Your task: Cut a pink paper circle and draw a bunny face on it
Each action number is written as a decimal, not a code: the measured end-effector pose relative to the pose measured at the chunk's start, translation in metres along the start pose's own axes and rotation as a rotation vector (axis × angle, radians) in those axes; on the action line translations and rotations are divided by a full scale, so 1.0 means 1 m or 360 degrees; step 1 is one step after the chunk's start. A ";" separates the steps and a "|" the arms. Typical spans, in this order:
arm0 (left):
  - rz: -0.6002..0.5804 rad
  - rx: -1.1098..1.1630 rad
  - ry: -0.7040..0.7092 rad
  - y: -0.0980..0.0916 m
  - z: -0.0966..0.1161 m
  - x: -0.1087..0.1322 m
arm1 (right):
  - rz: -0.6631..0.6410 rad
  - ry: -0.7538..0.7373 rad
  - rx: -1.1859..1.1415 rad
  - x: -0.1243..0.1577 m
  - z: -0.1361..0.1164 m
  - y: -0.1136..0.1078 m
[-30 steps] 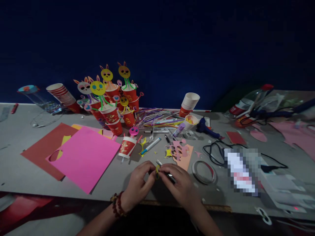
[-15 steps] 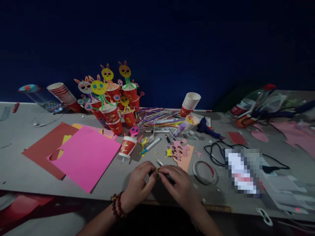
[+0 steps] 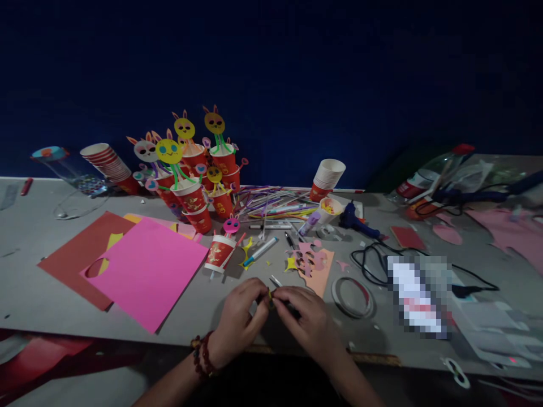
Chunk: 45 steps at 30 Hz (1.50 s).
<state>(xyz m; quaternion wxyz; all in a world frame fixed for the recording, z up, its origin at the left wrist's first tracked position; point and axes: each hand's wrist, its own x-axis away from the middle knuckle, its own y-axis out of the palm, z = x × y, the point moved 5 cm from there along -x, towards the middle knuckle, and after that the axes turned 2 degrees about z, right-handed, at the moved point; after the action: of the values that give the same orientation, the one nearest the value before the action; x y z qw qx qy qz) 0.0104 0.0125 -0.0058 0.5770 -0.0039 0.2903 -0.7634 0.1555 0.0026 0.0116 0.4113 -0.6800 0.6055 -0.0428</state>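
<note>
My left hand (image 3: 242,312) and my right hand (image 3: 306,317) meet above the table's front edge, fingertips pinched together. Between them is a small yellow piece (image 3: 270,295), mostly hidden by the fingers; it may be paper. Just beyond the fingertips lies a thin pointed silver tool (image 3: 276,280), partly covered by my right hand. Farther left of the hands stands a red paper cup (image 3: 219,252) with a pink rabbit face (image 3: 231,226) on top. A blue-and-white marker (image 3: 260,252) and peach paper with cut-out holes (image 3: 319,270) lie past the hands.
Pink paper (image 3: 148,271) overlaps a brown sheet (image 3: 80,260) at left. Decorated rabbit cups (image 3: 189,198) stand behind, near loose pipe cleaners (image 3: 275,204). To the right are a tape roll (image 3: 353,297), a blue glue gun (image 3: 356,221) and a black cable (image 3: 369,271).
Both hands stay nearly in place, still pinching the small yellow piece, whose visible part has shifted slightly. The objects on the table have not moved.
</note>
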 end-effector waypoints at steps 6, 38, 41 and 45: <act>0.0022 0.0000 0.0003 -0.001 0.002 -0.001 | 0.0031 0.0000 0.0035 -0.001 -0.002 -0.001; -0.0005 0.1501 -0.0996 0.019 -0.037 0.006 | 0.0009 0.0226 0.0204 0.007 0.046 -0.018; -0.0087 0.1754 -0.1161 0.027 -0.036 0.005 | -0.0010 0.0142 -0.0178 0.003 0.030 -0.014; -0.0217 0.1938 -0.1251 0.034 -0.035 0.006 | -0.0034 0.0108 -0.0466 -0.004 0.017 -0.009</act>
<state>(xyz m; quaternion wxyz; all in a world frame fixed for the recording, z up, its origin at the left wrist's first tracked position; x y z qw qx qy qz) 0.0261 0.0166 -0.0519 0.4896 0.0258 -0.4156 -0.7661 0.1712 0.0136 0.0077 0.2864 -0.7373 0.6116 0.0188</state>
